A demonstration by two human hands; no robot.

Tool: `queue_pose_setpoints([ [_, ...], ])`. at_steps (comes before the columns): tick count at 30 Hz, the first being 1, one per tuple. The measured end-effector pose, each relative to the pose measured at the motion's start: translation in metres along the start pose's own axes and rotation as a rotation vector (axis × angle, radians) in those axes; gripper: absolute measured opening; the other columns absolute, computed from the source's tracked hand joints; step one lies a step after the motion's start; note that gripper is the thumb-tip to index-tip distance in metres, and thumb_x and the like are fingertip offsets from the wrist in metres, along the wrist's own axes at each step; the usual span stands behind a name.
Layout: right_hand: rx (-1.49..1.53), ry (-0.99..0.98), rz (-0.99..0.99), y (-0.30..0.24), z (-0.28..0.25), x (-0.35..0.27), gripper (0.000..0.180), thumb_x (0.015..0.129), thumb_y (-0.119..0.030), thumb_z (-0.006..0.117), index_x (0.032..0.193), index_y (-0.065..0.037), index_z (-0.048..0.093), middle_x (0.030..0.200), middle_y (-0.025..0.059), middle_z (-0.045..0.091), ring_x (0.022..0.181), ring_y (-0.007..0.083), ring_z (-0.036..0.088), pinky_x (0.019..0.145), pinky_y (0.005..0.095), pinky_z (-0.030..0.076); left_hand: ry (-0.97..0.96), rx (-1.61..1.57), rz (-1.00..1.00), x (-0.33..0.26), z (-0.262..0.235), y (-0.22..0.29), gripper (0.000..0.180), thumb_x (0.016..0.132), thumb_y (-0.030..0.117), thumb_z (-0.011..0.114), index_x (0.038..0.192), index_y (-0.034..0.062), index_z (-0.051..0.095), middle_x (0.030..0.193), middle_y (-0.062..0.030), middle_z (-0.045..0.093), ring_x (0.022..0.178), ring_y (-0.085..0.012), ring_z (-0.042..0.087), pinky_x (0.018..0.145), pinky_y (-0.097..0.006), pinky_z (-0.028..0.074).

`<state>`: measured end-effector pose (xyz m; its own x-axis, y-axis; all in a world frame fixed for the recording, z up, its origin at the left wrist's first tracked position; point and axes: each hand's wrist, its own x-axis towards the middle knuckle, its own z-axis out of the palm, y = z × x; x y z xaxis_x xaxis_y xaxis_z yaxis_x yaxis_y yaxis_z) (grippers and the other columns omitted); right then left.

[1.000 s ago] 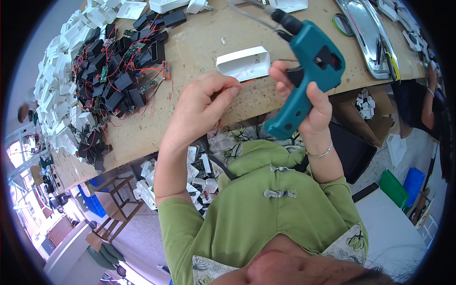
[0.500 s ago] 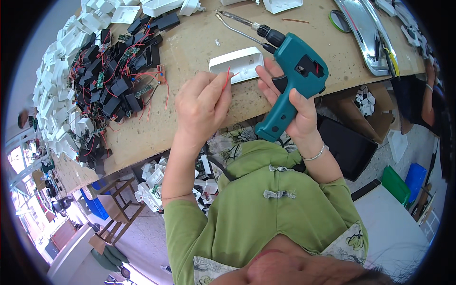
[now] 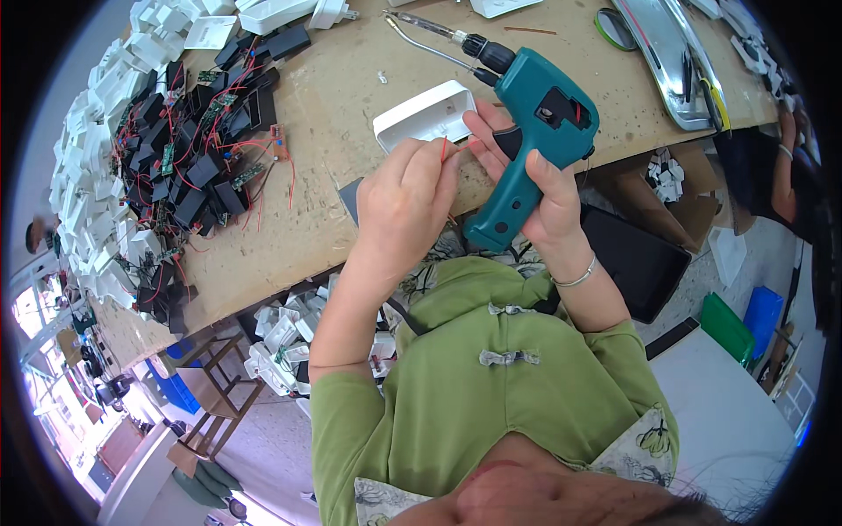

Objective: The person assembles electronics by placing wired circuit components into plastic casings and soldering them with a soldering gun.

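Observation:
My left hand (image 3: 403, 197) is closed in a pinch, with a thin red wire (image 3: 445, 147) sticking up from its fingertips. A flat dark grey piece (image 3: 349, 200) shows beside that wrist; whether the hand holds it I cannot tell. My right hand (image 3: 554, 197) grips the handle of a teal soldering gun (image 3: 548, 114), its metal tip and feed tube pointing to the far left. The right fingers reach past the handle, close to the left fingertips and the wire. Just beyond both hands, a white open plastic housing (image 3: 421, 114) lies on the wooden table (image 3: 324, 105).
Black cases with red wires and circuit boards (image 3: 206, 167) are heaped at the left, alongside a long pile of white housings (image 3: 83, 210). A metal tray (image 3: 671, 66) with tools and a green tape roll (image 3: 616, 29) lie at the right. Below stands a cardboard box (image 3: 697, 197).
My left hand has moved right, bringing the red wire up to my right fingers. The dark grey piece beside the left wrist has come into view. My right hand still holds the soldering gun.

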<state>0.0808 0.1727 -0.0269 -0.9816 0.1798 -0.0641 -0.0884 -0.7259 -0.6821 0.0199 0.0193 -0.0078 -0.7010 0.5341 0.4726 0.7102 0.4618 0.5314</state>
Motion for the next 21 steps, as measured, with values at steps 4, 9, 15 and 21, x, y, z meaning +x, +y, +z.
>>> queue_pose_setpoints([
  [4,-0.032,-0.007,-0.001,-0.001,-0.002,0.003,0.077,0.084,-0.033,0.065,0.141,0.001,0.025,0.142,0.0223,0.034,0.132,0.0356,0.035,0.109,0.0447,0.030,0.032,0.029,0.058,0.001,0.008,0.000,0.017,0.076,0.008,0.069,0.089,0.0038,0.060,0.074,-0.0078,0.056,0.058,-0.0233,0.059,0.049,-0.033,0.047],
  [9,-0.032,-0.007,0.002,-0.006,-0.004,0.002,0.075,0.085,-0.030,0.065,0.141,0.001,0.026,0.142,0.0219,0.035,0.131,0.0353,0.037,0.107,0.0454,0.033,0.079,0.015,0.044,0.002,0.013,-0.001,0.017,0.076,0.008,0.069,0.091,0.0043,0.061,0.074,-0.0073,0.057,0.057,-0.0230,0.058,0.048,-0.032,0.047],
  [15,-0.158,-0.047,-0.112,-0.028,-0.023,-0.022,0.074,0.084,-0.023,0.067,0.140,0.001,0.027,0.139,0.0227,0.038,0.095,0.0259,0.063,0.066,0.0298,0.053,0.107,0.040,-0.009,0.004,0.014,-0.002,0.015,0.075,0.005,0.068,0.089,0.0041,0.062,0.073,-0.0077,0.057,0.056,-0.0230,0.058,0.048,-0.032,0.047],
  [21,-0.474,0.079,-0.208,-0.052,-0.033,-0.076,0.061,0.077,-0.012,0.074,0.127,0.007,0.044,0.120,0.0167,0.056,0.078,0.0170,0.060,0.065,0.0269,0.048,0.149,0.072,-0.043,0.004,0.013,0.000,0.015,0.073,0.005,0.070,0.085,0.0038,0.063,0.080,-0.0077,0.058,0.066,-0.0223,0.059,0.053,-0.032,0.046],
])
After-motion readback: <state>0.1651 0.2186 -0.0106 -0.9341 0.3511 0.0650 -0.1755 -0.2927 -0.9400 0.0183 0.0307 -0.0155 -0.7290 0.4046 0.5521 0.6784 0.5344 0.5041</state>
